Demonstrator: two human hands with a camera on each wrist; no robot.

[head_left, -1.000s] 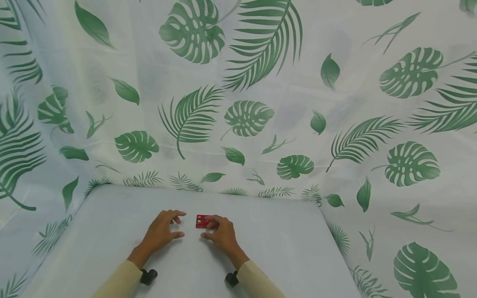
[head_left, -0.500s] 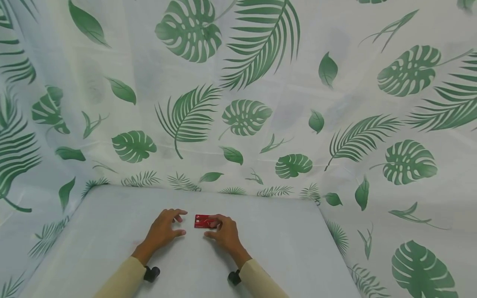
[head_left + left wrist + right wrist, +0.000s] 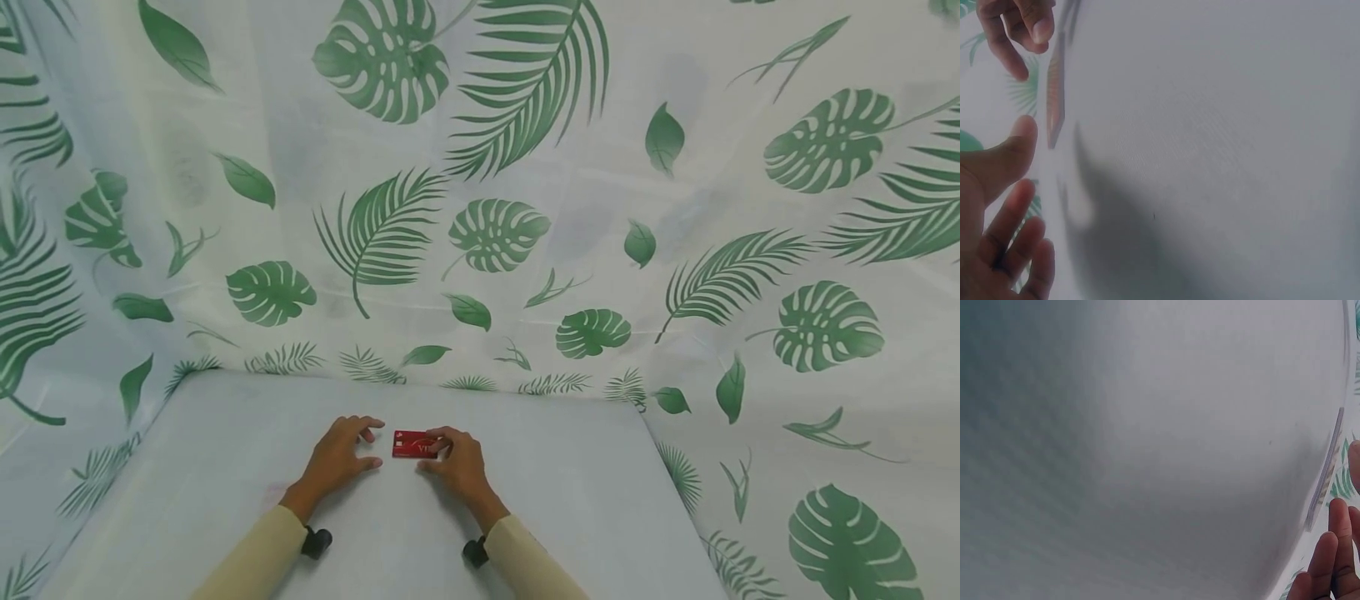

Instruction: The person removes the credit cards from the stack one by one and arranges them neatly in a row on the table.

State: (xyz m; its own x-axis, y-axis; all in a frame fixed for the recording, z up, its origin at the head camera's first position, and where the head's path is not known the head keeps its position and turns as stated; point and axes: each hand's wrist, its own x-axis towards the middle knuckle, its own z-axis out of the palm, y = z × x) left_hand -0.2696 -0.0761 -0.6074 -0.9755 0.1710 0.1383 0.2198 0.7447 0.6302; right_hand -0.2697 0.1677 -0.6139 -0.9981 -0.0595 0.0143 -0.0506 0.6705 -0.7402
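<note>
A red bank card [image 3: 411, 445] with a chip and pale lettering lies flat between the two hands in the head view. My right hand [image 3: 463, 467] is at its right end, fingertips overlapping the card there, thumb low by its near corner. To the card's left is my left hand [image 3: 335, 457], thumb and fingers spread apart with a gap to the card. Seen edge-on, the thin card [image 3: 1055, 94] stands out beside my left hand [image 3: 997, 181] in the left wrist view. The right wrist view catches the card's edge [image 3: 1325, 472] near my right fingertips [image 3: 1339, 519].
The white table [image 3: 360, 533] extends around both hands. Behind it and along its sides hangs white cloth [image 3: 525, 350] printed with green leaves. Black wrist cameras [image 3: 317, 543] sit at the cuffs of the pale sleeves [image 3: 251, 558].
My right hand has slid slightly right, uncovering more of the card's lettering. My left hand has shifted a little right, closer to the card. The card stays in nearly the same place.
</note>
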